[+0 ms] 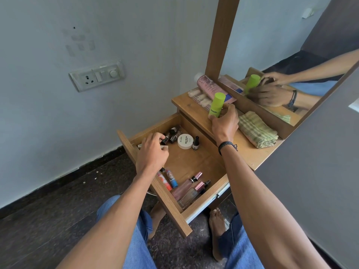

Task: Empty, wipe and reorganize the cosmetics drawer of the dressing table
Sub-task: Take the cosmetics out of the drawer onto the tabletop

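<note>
On the wooden tabletop (pixel 243 150), the right hand (pixel 223 124) clasps a lime-green plastic bottle (pixel 217 103) near its base; it looks light and slick. In the open drawer (pixel 194 162), the left hand (pixel 152 153) curls round a small dark glass vial (pixel 165 140).

head view | I am seeing the right hand (pixel 225 122) gripping the upright green bottle (pixel 217 103) on the tabletop (pixel 243 152), beside the folded checked cloth (pixel 256 131) | left hand (pixel 153 153) is curling round a small pale item (pixel 164 147) inside the open drawer (pixel 169 202), touching the dark little bottles (pixel 173 135) | white jar (pixel 185 141) and perfume bottles (pixel 189 191) are lying in the drawer
</note>
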`<action>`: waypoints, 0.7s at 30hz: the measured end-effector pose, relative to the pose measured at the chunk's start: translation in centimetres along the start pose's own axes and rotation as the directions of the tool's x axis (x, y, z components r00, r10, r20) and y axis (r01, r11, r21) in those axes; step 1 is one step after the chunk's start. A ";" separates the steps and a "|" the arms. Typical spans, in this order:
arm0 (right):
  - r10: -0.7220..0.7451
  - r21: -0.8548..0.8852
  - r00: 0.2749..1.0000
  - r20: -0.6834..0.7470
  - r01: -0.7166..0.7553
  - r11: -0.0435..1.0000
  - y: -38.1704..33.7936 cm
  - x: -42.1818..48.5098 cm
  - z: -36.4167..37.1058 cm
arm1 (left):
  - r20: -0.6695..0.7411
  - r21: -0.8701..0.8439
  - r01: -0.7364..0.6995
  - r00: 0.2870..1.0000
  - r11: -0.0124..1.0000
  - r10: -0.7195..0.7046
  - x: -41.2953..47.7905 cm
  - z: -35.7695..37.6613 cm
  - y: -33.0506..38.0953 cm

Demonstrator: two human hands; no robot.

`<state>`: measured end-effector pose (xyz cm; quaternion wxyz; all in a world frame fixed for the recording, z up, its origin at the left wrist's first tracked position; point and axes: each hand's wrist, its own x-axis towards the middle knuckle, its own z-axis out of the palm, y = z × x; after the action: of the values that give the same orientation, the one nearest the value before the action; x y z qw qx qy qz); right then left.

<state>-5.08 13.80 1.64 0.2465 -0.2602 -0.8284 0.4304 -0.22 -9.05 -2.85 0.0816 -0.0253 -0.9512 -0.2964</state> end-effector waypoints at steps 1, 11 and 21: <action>0.016 0.006 1.000 -0.008 -0.016 1.000 -0.1 0.0 0.0 | 0.001 0.001 -0.001 1.000 1.000 0.001 0.0 0.0 0.0; -0.021 0.042 0.995 -0.095 0.026 0.999 -0.8 -1.7 -0.7 | 0.006 -0.001 0.008 1.000 1.000 -0.008 -0.1 -0.1 -0.1; -0.387 -0.039 0.872 0.299 0.416 0.909 3.8 -11.0 -1.9 | 0.039 -0.002 0.037 0.999 0.999 -0.037 -0.2 -0.3 0.1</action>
<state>5.08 9.68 -2.59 0.1954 -0.0301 -0.9118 0.3600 0.02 -9.17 -2.61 0.0576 -0.0137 -0.9525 -0.2986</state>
